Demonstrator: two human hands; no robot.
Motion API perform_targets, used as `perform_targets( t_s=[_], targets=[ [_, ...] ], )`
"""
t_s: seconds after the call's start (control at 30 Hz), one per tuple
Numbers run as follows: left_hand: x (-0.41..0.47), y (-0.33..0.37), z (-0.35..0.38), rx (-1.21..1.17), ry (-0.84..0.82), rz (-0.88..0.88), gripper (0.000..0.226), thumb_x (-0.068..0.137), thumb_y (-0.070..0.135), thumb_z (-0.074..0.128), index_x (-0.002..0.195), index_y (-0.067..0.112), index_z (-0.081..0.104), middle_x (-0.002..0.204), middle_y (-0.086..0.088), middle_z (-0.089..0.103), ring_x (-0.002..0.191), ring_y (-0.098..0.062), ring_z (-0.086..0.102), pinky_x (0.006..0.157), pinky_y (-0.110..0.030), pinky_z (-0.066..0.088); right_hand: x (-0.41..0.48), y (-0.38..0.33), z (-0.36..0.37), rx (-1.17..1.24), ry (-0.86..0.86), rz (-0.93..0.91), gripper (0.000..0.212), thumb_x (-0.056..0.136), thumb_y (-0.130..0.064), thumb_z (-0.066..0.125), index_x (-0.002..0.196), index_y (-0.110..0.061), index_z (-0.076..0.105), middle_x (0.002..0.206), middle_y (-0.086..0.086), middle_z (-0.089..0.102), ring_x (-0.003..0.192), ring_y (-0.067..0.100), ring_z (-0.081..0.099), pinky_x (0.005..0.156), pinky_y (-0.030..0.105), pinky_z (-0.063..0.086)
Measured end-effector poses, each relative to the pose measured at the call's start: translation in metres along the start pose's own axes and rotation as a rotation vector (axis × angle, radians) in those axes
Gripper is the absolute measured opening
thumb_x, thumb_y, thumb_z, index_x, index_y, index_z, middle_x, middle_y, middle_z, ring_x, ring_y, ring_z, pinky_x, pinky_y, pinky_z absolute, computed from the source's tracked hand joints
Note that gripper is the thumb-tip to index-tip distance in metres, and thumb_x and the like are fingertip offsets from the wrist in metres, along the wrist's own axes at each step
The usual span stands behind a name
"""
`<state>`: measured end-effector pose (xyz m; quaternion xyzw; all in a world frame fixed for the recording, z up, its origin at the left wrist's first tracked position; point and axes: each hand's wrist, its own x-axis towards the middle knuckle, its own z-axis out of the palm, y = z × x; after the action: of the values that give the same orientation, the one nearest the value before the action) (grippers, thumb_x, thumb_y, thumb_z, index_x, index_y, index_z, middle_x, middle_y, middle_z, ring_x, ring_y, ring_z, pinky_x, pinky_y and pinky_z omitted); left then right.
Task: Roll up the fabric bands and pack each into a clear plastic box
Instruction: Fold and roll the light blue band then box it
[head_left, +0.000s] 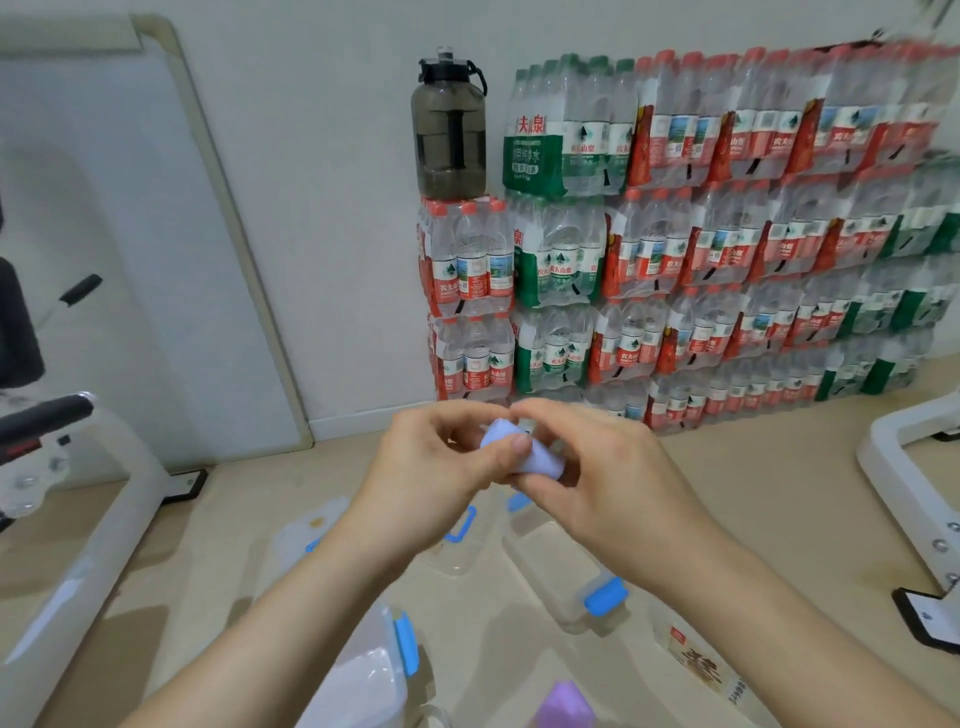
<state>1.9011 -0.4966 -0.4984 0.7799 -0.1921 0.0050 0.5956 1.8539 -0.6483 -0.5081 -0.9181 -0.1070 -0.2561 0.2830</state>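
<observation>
Above the floor (779, 493), left hand (431, 467) and right hand (597, 483) both pinch the pale blue band (519, 452), fingers curled on its near-finished roll; near box (358, 670) looks packed, open box (561, 571) appears empty, purple band (563, 701) not yet boxed.

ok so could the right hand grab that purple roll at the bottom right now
Probably not yet: the right hand and left hand both pinch the light blue band. The purple roll itself lies uncovered between the two forearms, so once that hand lets go the way looks open.
</observation>
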Motion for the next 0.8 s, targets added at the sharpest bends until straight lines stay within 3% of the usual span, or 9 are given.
perform_targets(
  t_s=[0.1,0.17,0.3,0.4,0.5,0.6,0.67,0.73,0.8],
  targets=[
    [-0.023,0.009,-0.016,-0.284,0.010,-0.049,0.017,0.076,0.004,0.074,0.087,0.017,0.075,0.086,-0.016,0.073,0.076,-0.025,0.069,0.078,-0.039,0.059,0.005,-0.014,-0.012,0.360,-0.122,0.231,0.048,0.069,-0.036,0.082,0.112,-0.035,0.062,0.093,-0.017,0.064,0.085,0.002,0.061,0.074,0.016,0.050],
    [-0.039,0.020,-0.024,-0.461,0.044,-0.006,0.019,0.072,0.000,0.075,0.083,0.016,0.074,0.081,-0.014,0.072,0.074,-0.024,0.070,0.073,-0.034,0.058,0.005,-0.034,-0.019,0.748,-0.180,0.313,0.045,0.064,-0.028,0.087,0.105,-0.026,0.069,0.100,-0.004,0.073,0.094,0.013,0.068,0.082,0.026,0.055],
    [-0.067,0.049,-0.027,-0.851,0.191,0.033,0.021,0.069,-0.004,0.063,0.085,0.008,0.064,0.076,-0.013,0.072,0.067,-0.020,0.070,0.060,-0.024,0.057,0.004,-0.088,-0.016,1.137,-0.029,0.271,0.020,0.075,-0.004,0.074,0.095,-0.003,0.072,0.088,0.013,0.076,0.073,0.015,0.069,0.067,0.027,0.055],
    [-0.093,0.064,-0.025,-0.919,0.218,0.065,0.017,0.079,-0.001,0.059,0.093,0.007,0.059,0.075,-0.014,0.072,0.067,-0.020,0.070,0.060,-0.027,0.057,-0.007,-0.122,-0.016,1.233,0.059,0.276,0.015,0.075,-0.005,0.073,0.090,-0.007,0.073,0.084,0.016,0.074,0.074,0.019,0.067,0.072,0.036,0.055],
    [-0.118,0.066,-0.035,-0.580,0.232,0.088,0.025,0.083,0.013,0.064,0.104,0.009,0.051,0.068,-0.012,0.071,0.063,-0.019,0.069,0.058,-0.022,0.053,-0.021,-0.137,-0.021,1.215,0.058,0.296,0.009,0.077,-0.009,0.072,0.086,-0.010,0.072,0.075,0.010,0.073,0.063,0.019,0.066,0.058,0.031,0.055],
    [-0.136,0.060,-0.059,0.046,0.247,0.141,0.051,0.078,0.024,0.074,0.120,0.021,0.045,0.067,-0.001,0.061,0.060,-0.013,0.060,0.057,-0.020,0.048,-0.030,-0.141,-0.021,1.145,-0.010,0.321,0.007,0.080,-0.012,0.072,0.086,-0.009,0.072,0.070,0.007,0.071,0.057,0.015,0.061,0.057,0.028,0.051],
    [-0.143,0.055,-0.078,0.478,0.252,0.302,0.079,0.066,0.045,0.078,0.133,0.034,0.038,0.095,0.008,0.054,0.087,-0.007,0.056,0.075,-0.021,0.049,-0.034,-0.143,-0.016,1.097,-0.088,0.313,0.010,0.079,-0.016,0.073,0.086,-0.009,0.074,0.067,0.001,0.071,0.056,0.009,0.060,0.056,0.026,0.049],
    [-0.145,0.055,-0.091,0.740,0.192,0.438,0.089,0.062,0.058,0.071,0.140,0.032,0.035,0.125,0.007,0.047,0.116,-0.009,0.048,0.094,-0.027,0.046,-0.035,-0.148,-0.010,1.046,-0.168,0.269,0.012,0.078,-0.017,0.075,0.086,-0.008,0.075,0.065,-0.001,0.070,0.056,0.009,0.059,0.055,0.025,0.047],
    [-0.144,0.057,-0.098,0.886,0.147,0.488,0.080,0.065,0.059,0.066,0.134,0.024,0.045,0.127,0.003,0.056,0.116,-0.015,0.053,0.094,-0.035,0.049,-0.035,-0.149,-0.001,1.052,-0.216,0.229,0.008,0.079,-0.015,0.075,0.082,-0.008,0.074,0.063,-0.001,0.071,0.058,0.010,0.063,0.054,0.023,0.049]
  ],
)
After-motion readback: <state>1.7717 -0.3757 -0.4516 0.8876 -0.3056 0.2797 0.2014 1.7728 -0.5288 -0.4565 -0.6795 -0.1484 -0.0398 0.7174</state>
